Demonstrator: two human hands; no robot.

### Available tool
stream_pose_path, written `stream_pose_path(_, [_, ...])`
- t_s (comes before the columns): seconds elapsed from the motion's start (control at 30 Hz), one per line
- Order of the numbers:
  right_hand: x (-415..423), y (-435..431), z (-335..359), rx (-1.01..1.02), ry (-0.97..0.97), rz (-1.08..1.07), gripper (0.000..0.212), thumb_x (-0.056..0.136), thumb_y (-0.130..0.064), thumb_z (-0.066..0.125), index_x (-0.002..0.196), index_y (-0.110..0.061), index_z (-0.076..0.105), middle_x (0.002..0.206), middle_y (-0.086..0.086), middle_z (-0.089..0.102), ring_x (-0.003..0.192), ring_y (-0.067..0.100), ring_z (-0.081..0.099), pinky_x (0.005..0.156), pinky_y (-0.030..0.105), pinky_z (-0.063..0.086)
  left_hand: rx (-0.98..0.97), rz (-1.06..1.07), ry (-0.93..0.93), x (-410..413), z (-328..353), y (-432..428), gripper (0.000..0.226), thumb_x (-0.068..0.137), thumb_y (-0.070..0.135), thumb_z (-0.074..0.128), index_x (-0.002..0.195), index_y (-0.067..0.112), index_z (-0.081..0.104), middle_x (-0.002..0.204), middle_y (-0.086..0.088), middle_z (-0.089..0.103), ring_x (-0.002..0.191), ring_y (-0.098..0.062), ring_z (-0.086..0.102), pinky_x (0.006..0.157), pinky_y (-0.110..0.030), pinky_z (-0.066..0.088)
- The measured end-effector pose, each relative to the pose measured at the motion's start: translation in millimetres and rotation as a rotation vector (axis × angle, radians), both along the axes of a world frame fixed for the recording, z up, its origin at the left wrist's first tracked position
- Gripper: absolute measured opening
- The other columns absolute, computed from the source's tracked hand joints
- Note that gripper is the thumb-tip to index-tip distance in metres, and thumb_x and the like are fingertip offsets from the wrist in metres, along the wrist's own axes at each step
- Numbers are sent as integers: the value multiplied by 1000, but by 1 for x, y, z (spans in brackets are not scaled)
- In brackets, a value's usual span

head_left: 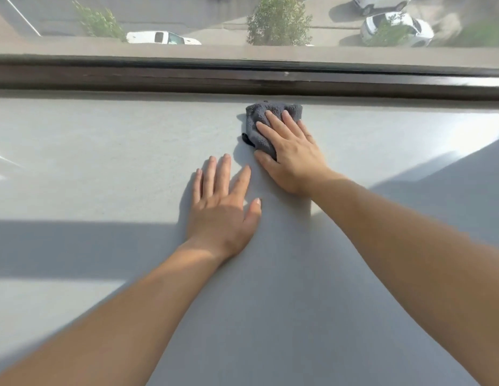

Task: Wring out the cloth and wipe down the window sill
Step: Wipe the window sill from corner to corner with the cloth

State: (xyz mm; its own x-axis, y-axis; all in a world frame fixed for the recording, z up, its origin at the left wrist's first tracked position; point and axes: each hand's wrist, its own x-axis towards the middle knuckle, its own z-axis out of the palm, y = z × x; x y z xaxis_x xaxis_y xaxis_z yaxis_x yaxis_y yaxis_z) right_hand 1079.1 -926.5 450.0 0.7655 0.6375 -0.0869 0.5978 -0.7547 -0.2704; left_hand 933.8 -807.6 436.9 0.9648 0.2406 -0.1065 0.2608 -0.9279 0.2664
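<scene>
A folded dark grey cloth [258, 121] lies on the wide pale grey window sill [103, 151], close to the dark window frame. My right hand [291, 151] presses flat on the cloth with straight fingers, the thumb on the sill beside it. My left hand [224, 207] rests flat on the sill a little nearer to me and to the left, fingers spread, touching nothing else.
The dark brown window frame [159, 79] runs across the back of the sill, with the glass above it showing a street, trees and parked cars far below. Sunlit patches and shadows fall across the sill.
</scene>
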Motion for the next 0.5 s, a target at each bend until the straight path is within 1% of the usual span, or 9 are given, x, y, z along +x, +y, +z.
stream_pose_path(0.07, [25,-23,-1,-13,-6,-5,61,101,-52,36,157,-31,24,167,-7,10,154,18,0,125,38,-1,1,-5,-9,0,-1,0,72,89,55,18,157,32,14,168,-6,-4,152,-25,-15,121,-46,-12])
stream_pose_path(0.1, [38,-38,-1,-12,-6,-79,61,101,-51,36,157,-30,24,167,-6,11,154,18,2,125,38,0,7,-7,-9,-1,-2,1,71,90,54,20,158,32,13,168,-7,-5,152,-25,-15,121,-46,-13])
stream_pose_path(0.17, [54,-65,-1,11,-6,-319,61,99,-49,37,155,-29,27,167,-4,14,154,20,4,125,39,3,21,-16,-5,-2,-2,0,70,92,53,21,158,31,12,168,-8,-5,152,-27,-15,121,-47,-13])
stream_pose_path(0.23, [54,-68,-2,23,-21,-487,61,98,-47,36,155,-26,28,167,-2,15,154,23,5,125,41,2,33,-22,3,-2,-3,0,69,94,51,22,159,29,11,168,-9,-6,152,-28,-16,121,-48,-12])
stream_pose_path(0.3, [40,-59,-3,15,-23,-451,61,98,-48,35,155,-28,28,167,-3,14,154,24,4,125,42,1,34,-25,4,-1,-3,-1,69,95,51,22,159,29,10,167,-11,-5,152,-29,-16,121,-50,-11])
stream_pose_path(0.4, [29,-73,-2,-11,-6,-181,63,96,-53,33,156,-33,26,167,-9,12,154,17,2,125,39,2,30,-27,2,0,-1,-2,69,94,51,21,159,28,11,167,-11,-5,152,-30,-15,121,-51,-9])
stream_pose_path(0.43, [35,-85,-1,-17,10,-154,64,95,-54,33,156,-34,26,167,-10,12,154,16,2,125,37,1,28,-26,5,0,-1,-2,69,94,51,21,159,28,10,167,-11,-5,152,-29,-16,121,-51,-9])
stream_pose_path(0.47, [44,-97,0,-13,19,-194,64,96,-53,34,156,-33,26,167,-10,12,154,15,2,125,36,1,28,-27,10,0,-1,-2,69,94,51,20,159,28,9,167,-11,-6,152,-29,-17,121,-51,-10])
stream_pose_path(0.5, [51,-107,0,4,19,-294,63,96,-52,35,156,-32,27,167,-8,13,154,16,3,125,37,2,29,-28,16,1,-1,-3,69,95,51,20,159,29,8,167,-10,-8,152,-28,-18,121,-51,-11])
